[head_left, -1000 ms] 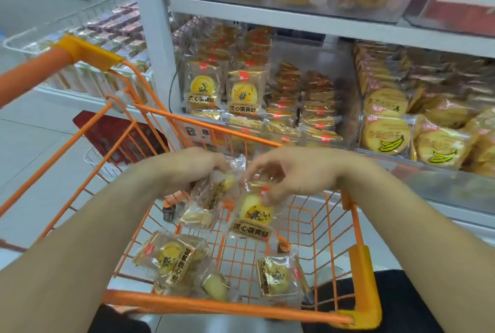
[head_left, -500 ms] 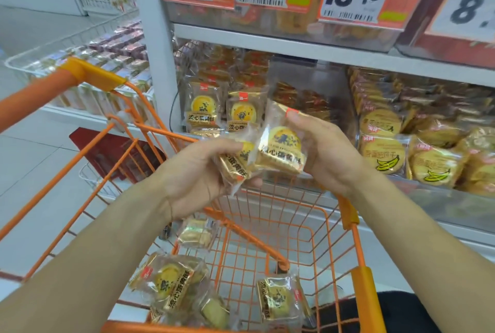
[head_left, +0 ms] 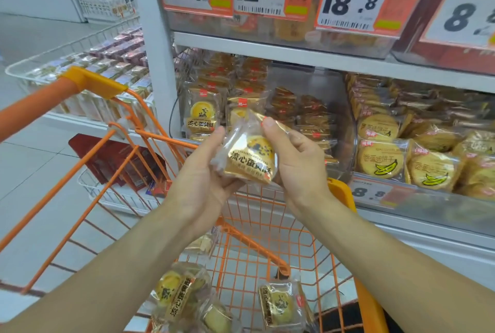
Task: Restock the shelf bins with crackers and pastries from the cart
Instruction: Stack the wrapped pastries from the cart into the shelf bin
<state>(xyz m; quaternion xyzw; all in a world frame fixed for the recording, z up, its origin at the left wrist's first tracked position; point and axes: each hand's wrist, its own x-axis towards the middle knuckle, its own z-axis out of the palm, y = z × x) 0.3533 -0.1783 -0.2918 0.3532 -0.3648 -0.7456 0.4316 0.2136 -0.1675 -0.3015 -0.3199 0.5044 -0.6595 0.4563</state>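
- Pastries (head_left: 249, 161) up from the cart (head_left: 340, 190) now, bunched into one stack between both hands, level with the matching shelf bin (head_left: 203, 115) just beyond.
- Left hand (head_left: 199, 180) cups underneath; right hand (head_left: 297, 161) pinches the wrapper top.
- Wrapper reads 流心蛋黄酥, I think. Tags above: 8.8, 12.8, 18.8.
- More packs wait in the cart.

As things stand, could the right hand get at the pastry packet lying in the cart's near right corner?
Probably not yet: the right hand and left hand both grip a pastry packet above the cart. The corner packet itself lies uncovered below.
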